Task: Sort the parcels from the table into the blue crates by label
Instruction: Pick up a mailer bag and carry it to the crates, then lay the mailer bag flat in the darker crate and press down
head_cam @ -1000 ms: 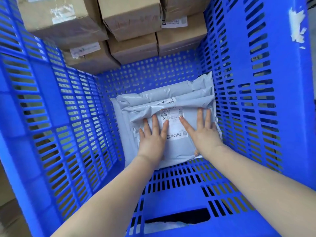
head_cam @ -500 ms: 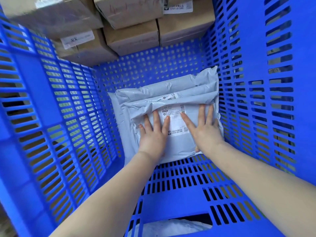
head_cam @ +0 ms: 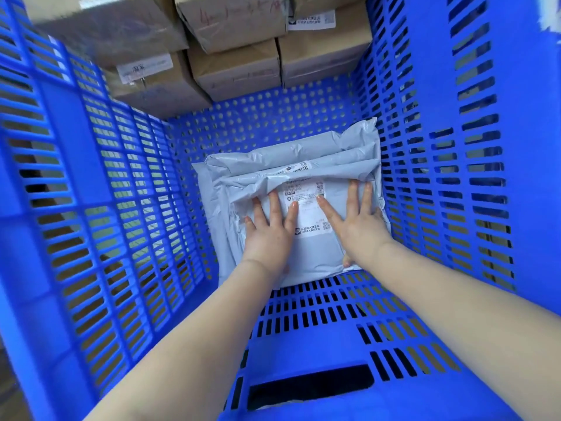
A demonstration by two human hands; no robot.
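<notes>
1. Grey plastic parcels are stacked on the floor of the blue crate (head_cam: 440, 177), pushed toward its right wall; the top parcel (head_cam: 312, 253) lies flat with its label (head_cam: 306, 208) facing up.
2. The top parcel is found directly under both hands, its long axis running away from the person toward the crate's far wall.
3. The left hand (head_cam: 268, 235) is laid on the parcel's left half, the right hand (head_cam: 359, 229) on its right half; neither is judged nearer.
4. Fingers (head_cam: 352, 196) are held straight and slightly spread, pressed flat on the wrapping; nothing is gripped.
5. Cardboard boxes (head_cam: 236, 65) are seen beyond the crate.
</notes>
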